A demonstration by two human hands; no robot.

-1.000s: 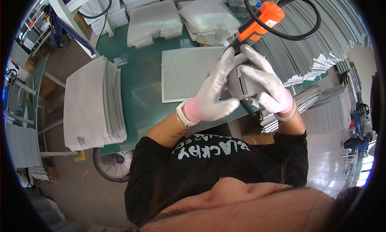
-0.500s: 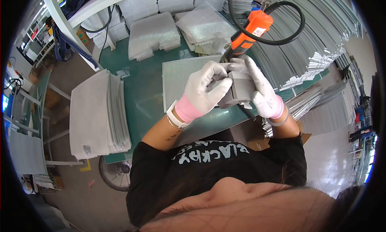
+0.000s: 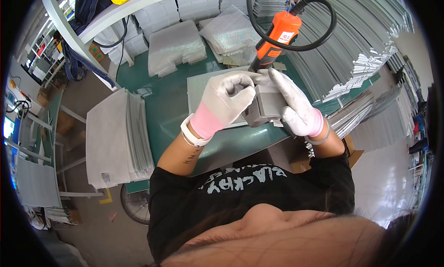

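A grey box point(image 3: 269, 103) with a lighter top sits between my two gloved hands, over the green table's near edge. Alongside its right side lies my right hand point(image 3: 296, 104), fingers long across the far edge and thumb bent against the near side, gripping it. My left hand point(image 3: 227, 97) is at the left of the box, thumb and fingers curled into a pinch; what they hold, if anything, is hidden. The fingertips of both hands come close together behind the box. Just beyond them hangs an orange electric screwdriver point(image 3: 280, 31), its tip partly hidden.
A pale mesh panel point(image 3: 196, 89) lies on the green table point(image 3: 167, 128) beneath my left hand. Stacked white sheets point(image 3: 108, 137) stand at left, clear bubble-wrap bags point(image 3: 178, 45) at the back. Long metal strips point(image 3: 344, 54) fill the right. A black cable point(image 3: 319, 40) loops beside the screwdriver.
Both hands and the grey box have shifted slightly left in the view. My left fingers are curled tighter. The whole view has also turned a little.
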